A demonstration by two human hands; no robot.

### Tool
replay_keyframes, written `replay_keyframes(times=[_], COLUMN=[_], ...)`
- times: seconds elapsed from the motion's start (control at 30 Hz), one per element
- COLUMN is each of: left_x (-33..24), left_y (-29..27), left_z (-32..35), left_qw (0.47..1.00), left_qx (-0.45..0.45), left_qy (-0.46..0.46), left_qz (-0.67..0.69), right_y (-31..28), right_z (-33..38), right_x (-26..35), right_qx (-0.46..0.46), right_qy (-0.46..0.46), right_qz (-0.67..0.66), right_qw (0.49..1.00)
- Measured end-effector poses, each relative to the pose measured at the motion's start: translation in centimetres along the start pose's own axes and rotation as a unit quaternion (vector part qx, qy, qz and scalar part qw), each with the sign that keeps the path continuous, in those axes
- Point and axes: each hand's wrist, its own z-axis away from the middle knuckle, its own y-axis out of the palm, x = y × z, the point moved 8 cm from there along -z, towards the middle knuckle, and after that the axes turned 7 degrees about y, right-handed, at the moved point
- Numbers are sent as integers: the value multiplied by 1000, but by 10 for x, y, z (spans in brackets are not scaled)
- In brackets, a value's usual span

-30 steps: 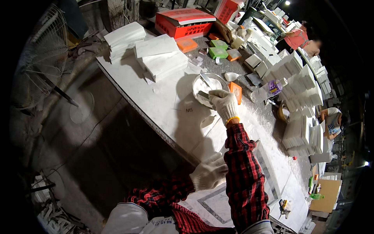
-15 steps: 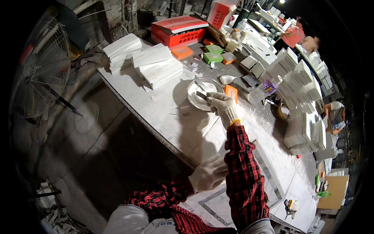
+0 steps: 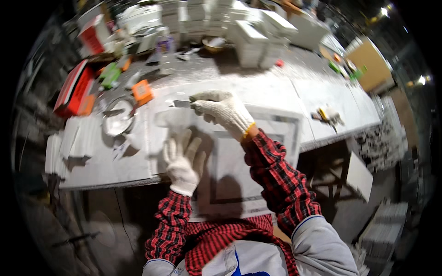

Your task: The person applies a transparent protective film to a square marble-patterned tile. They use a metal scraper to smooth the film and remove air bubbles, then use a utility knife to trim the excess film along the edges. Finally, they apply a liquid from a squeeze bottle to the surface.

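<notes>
My right hand (image 3: 223, 112), in a white knitted glove, pinches a small putty knife (image 3: 181, 104) above the far left corner of a pale marble panel (image 3: 258, 209) with a grey inlaid border. Something white shows at the blade's tip. Gloved too, my left hand (image 3: 182, 163) is open, its fingers spread over the panel's left edge; whether it touches is unclear. To the left, a round bowl (image 3: 130, 125) holds white paste, and a second flat blade (image 3: 113, 112) lies across it. An orange box (image 3: 142, 92) stands beside the bowl.
Stacked white tiles (image 3: 78, 138) sit at the table's left, near a red carton (image 3: 73, 89). A clear bottle (image 3: 165, 51) and tall tile stacks (image 3: 251, 43) line the back. At right lie a yellow-and-black item (image 3: 329, 115) and a cardboard sheet (image 3: 369, 64).
My view has swung right. My right hand has carried the putty knife from the bowl to over the panel. My left hand has come forward and spread its fingers.
</notes>
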Motion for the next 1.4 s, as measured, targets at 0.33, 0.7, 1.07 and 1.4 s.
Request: replay_keyframes(times=[0.33, 0.7, 1.07, 1.4], left_x=[-94, -108, -109, -111], left_y=[61, 99, 96, 98], left_z=[-102, -117, -118, -119], left_qw=[986, 977, 974, 974], left_qx=[37, 111, 102, 100], left_qy=[162, 178, 192, 196], left_qz=[3, -45, -55, -63], right_y=[-254, -317, -315, -318], right_z=[178, 189, 154, 144], right_x=[-69, -108, -103, -108], right_qx=[-284, -299, -229, -217], right_qy=[44, 51, 17, -16], right_qz=[16, 11, 96, 157], right_qw=[958, 953, 969, 963])
